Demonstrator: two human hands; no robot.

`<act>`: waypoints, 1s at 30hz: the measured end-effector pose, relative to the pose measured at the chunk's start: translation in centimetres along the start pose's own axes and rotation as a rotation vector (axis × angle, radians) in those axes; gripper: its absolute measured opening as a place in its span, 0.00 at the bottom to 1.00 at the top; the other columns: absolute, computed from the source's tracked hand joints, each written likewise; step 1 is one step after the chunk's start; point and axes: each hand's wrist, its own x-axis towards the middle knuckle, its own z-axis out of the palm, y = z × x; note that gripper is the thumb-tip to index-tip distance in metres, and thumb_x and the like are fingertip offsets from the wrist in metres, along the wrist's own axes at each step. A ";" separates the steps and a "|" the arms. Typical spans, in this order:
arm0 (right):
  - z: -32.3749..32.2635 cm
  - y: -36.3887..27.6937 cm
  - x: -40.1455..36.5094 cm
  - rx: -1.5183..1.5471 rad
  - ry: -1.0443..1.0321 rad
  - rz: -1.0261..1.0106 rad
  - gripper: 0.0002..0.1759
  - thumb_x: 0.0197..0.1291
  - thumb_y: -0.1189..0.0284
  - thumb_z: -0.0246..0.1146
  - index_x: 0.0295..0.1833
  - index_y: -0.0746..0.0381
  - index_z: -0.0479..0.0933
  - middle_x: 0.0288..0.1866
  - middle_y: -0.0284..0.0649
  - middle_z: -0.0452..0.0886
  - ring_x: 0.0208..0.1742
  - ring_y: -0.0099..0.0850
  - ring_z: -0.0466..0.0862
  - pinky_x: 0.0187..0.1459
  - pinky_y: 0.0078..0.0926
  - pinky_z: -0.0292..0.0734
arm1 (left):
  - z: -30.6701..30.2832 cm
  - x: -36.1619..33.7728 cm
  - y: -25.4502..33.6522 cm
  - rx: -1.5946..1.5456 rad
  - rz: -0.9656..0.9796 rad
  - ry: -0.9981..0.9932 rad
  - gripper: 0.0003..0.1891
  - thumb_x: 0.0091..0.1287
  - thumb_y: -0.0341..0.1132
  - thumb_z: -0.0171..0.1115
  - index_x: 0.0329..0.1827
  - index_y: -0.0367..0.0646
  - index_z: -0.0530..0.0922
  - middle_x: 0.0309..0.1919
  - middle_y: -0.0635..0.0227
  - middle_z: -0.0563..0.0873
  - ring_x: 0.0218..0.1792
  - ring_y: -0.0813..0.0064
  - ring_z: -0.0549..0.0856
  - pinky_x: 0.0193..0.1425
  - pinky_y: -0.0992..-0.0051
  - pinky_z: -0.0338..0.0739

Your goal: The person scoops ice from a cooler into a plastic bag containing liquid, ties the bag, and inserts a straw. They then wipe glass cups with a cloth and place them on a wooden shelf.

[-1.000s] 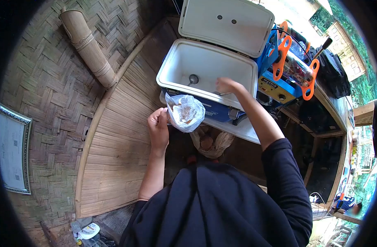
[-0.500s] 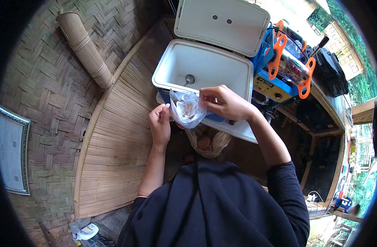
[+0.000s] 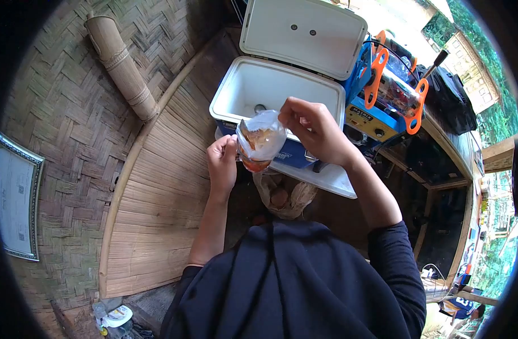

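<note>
A clear plastic bag (image 3: 262,148) with reddish-brown contents at its bottom hangs between my two hands, its mouth spread towards me. My left hand (image 3: 222,160) pinches the bag's left edge between thumb and fingers. On the other side, the bent fingers of my right hand (image 3: 314,129) grip the upper right rim. Behind the bag stands a blue and white cooler box (image 3: 321,96), its white lid (image 3: 304,42) raised. Inside the box, the round end of a metal ladle (image 3: 259,108) shows partly; the bag hides the rest.
Below the cooler sits a crumpled plastic bag (image 3: 287,200) with something brown in it. To the right is a blue and yellow sealing machine (image 3: 369,113) with orange handles, beside a black bag (image 3: 454,101). A bamboo-slat surface (image 3: 163,203) lies left, under a woven wall (image 3: 61,113).
The bag's mouth has widened and turned, so its reddish-brown contents show more clearly. My right hand has risen slightly to the right. The ladle is now more hidden behind the bag.
</note>
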 end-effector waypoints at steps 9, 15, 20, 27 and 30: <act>-0.1 -2.2 -0.8 -0.335 -0.033 -0.171 0.25 0.44 0.67 0.74 0.48 0.59 0.73 0.56 0.41 0.73 0.57 0.39 0.75 0.57 0.37 0.74 | 0.2 0.0 0.6 -0.011 -0.013 -0.035 0.20 0.73 0.38 0.50 0.19 0.43 0.62 0.17 0.83 0.62 0.23 0.91 0.58 0.24 0.81 0.54; 0.4 -1.7 -1.1 -0.198 0.026 -0.215 0.06 0.49 0.77 0.69 0.31 0.62 0.78 0.54 0.40 0.75 0.56 0.38 0.76 0.55 0.37 0.74 | -0.3 -0.2 -0.4 0.003 0.006 -0.076 0.20 0.73 0.39 0.50 0.20 0.42 0.64 0.18 0.82 0.63 0.23 0.91 0.59 0.24 0.81 0.54; 1.4 -1.2 -1.7 -0.136 0.223 -0.290 0.08 0.53 0.71 0.69 0.33 0.63 0.79 0.50 0.41 0.76 0.51 0.34 0.78 0.51 0.33 0.75 | 0.3 -0.7 1.1 -0.029 -0.001 -0.028 0.20 0.73 0.39 0.51 0.20 0.42 0.64 0.18 0.82 0.63 0.23 0.90 0.59 0.24 0.81 0.54; -0.1 -2.4 -2.2 0.114 0.063 0.307 0.27 0.60 0.50 0.63 0.41 0.67 0.75 0.34 0.41 0.79 0.32 0.24 0.79 0.31 0.22 0.72 | 0.0 -1.2 2.0 0.023 0.026 -0.080 0.21 0.73 0.38 0.51 0.19 0.43 0.62 0.18 0.83 0.62 0.24 0.91 0.59 0.25 0.80 0.54; 0.4 -1.8 -3.4 0.278 -0.063 0.355 0.20 0.61 0.56 0.64 0.40 0.65 0.74 0.29 0.30 0.75 0.27 0.16 0.77 0.26 0.13 0.65 | 0.0 -1.6 1.2 0.000 0.049 -0.129 0.21 0.73 0.38 0.52 0.20 0.42 0.61 0.18 0.83 0.62 0.24 0.91 0.58 0.25 0.80 0.54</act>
